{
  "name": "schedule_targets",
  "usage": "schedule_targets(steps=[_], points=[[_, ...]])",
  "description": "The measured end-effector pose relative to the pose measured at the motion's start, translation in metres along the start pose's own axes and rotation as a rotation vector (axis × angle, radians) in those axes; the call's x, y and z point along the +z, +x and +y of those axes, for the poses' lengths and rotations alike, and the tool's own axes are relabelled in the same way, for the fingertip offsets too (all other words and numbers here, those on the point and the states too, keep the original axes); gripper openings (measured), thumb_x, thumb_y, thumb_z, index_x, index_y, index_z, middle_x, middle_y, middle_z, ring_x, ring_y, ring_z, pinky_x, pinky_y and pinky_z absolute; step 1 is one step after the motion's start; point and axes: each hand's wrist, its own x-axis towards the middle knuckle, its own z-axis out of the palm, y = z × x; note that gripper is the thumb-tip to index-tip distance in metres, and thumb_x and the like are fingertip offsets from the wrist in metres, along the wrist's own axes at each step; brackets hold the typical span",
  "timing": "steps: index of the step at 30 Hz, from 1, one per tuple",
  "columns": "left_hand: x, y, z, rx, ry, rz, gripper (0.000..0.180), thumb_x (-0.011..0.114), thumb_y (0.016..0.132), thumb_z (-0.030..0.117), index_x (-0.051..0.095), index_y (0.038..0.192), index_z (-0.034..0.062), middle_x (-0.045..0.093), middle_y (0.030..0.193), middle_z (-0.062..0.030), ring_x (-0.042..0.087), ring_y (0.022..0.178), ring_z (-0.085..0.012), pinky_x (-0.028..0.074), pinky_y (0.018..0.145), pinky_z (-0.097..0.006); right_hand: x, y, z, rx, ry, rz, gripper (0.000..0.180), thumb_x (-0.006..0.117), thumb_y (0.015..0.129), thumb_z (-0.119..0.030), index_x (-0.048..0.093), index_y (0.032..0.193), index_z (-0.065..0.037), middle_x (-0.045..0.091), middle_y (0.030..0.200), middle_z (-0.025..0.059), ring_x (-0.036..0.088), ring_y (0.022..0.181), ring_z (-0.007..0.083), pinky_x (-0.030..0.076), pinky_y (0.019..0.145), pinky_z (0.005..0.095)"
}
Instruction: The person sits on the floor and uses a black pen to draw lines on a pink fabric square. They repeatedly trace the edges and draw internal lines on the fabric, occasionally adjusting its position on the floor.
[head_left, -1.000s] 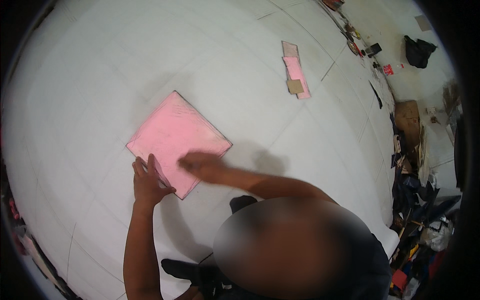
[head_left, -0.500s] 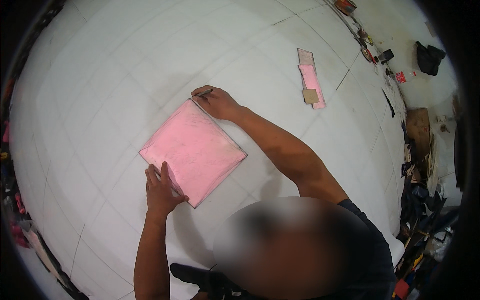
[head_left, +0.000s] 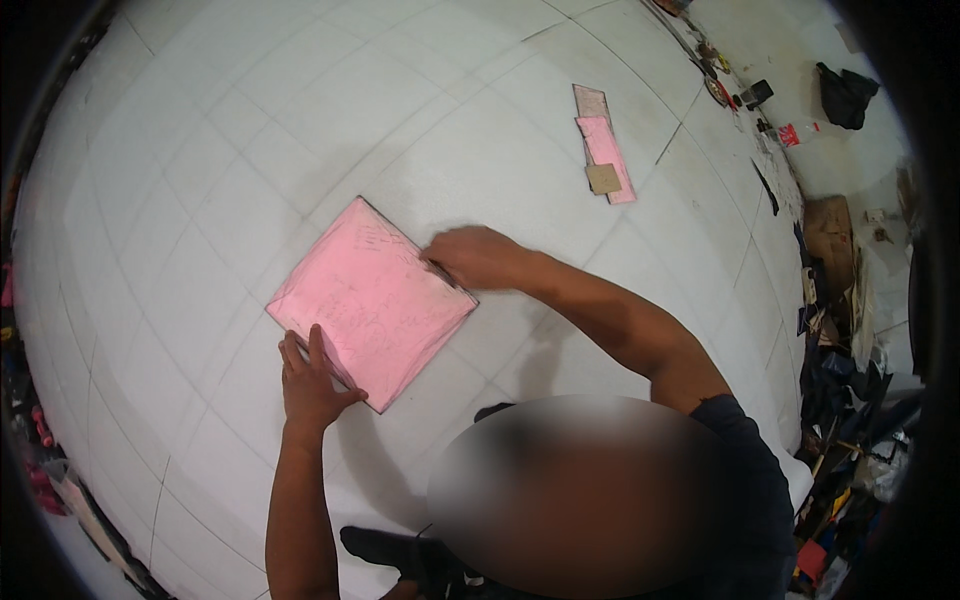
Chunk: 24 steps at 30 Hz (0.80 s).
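Pink square: flat on the white surface (head_left: 180,250), left of view centre, turned like a diamond (head_left: 370,300); dark lines along its edges.
Axis: near-square, no clear long one; one diagonal pointed roughly away from the person.
Left hand: on the lower-left edge (head_left: 312,390), thumb by the near corner, fingers and thumb spread apart, clamped on nothing.
Right hand: at the upper-right edge (head_left: 480,258), mostly outside it; fingers bunched, blurred, couldn't tell if they gripped anything.
Key relation: pink square lay down-left of the right fingertips; left hand was in contact, right at the border, contact unclear.
Off to the right: narrow pink strip (head_left: 612,150) with a small brown square (head_left: 603,179) on its near end, well apart.
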Motion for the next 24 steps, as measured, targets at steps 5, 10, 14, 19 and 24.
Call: schedule_targets(steps=[5, 10, 14, 19, 24], points=[[0.004, 0.001, 0.0, 0.017, 0.018, 0.009, 0.138, 0.102, 0.052, 0.036, 0.023, 0.161, 0.0067, 0.019, 0.159, -0.0329, 0.026, 0.149, -0.0508, 0.042, 0.116, -0.052, 0.01, -0.085, -0.011, -0.059, 0.059, 0.079, 0.017, 0.067, 0.094, -0.012, 0.067, 0.111, -0.007, 0.067, 0.096, 0.0113, 0.067, 0.088, 0.0317, 0.054, 0.076, 0.044], [0.005, 0.002, -0.003, 0.038, 0.025, 0.047, 0.138, 0.103, 0.05, 0.034, 0.025, 0.16, 0.0048, 0.019, 0.157, -0.0312, 0.034, 0.146, -0.0482, 0.045, 0.114, -0.049, 0.016, -0.108, -0.018, -0.054, 0.137, 0.188, 0.014, 0.068, 0.097, -0.016, 0.066, 0.107, -0.008, 0.067, 0.09, 0.0104, 0.068, 0.084, 0.0309, 0.055, 0.072, 0.0432], [0.005, 0.002, -0.005, 0.052, -0.009, 0.037, 0.136, 0.103, 0.051, 0.034, 0.026, 0.159, 0.0034, 0.022, 0.157, -0.0327, 0.033, 0.146, -0.0487, 0.044, 0.114, -0.05, 0.005, -0.091, -0.019, 0.141, 0.121, 0.011, 0.026, 0.057, 0.104, -0.03, 0.066, 0.105, -0.005, 0.069, 0.093, 0.0137, 0.068, 0.089, 0.0358, 0.054, 0.079, 0.0489], [0.003, 0.001, -0.009, 0.081, -0.02, 0.05, 0.135, 0.102, 0.051, 0.038, 0.027, 0.158, 0.002, 0.024, 0.156, -0.0369, 0.031, 0.145, -0.0498, 0.041, 0.115, -0.053, -0.014, -0.025, -0.012, 0.168, 0.061, -0.109, 0.039, 0.05, 0.106, -0.038, 0.067, 0.103, -0.003, 0.069, 0.097, 0.0177, 0.067, 0.096, 0.0389, 0.052, 0.083, 0.0525], [0.003, 0.001, -0.005, 0.064, -0.037, 0.029, 0.135, 0.102, 0.051, 0.039, 0.027, 0.157, 0.0023, 0.021, 0.156, -0.0363, 0.03, 0.146, -0.0498, 0.042, 0.114, -0.052, -0.012, 0.055, 0.006, 0.135, 0.059, -0.008, 0.038, 0.051, 0.105, -0.039, 0.066, 0.104, -0.005, 0.07, 0.098, 0.0165, 0.068, 0.097, 0.0384, 0.052, 0.085, 0.0507]])
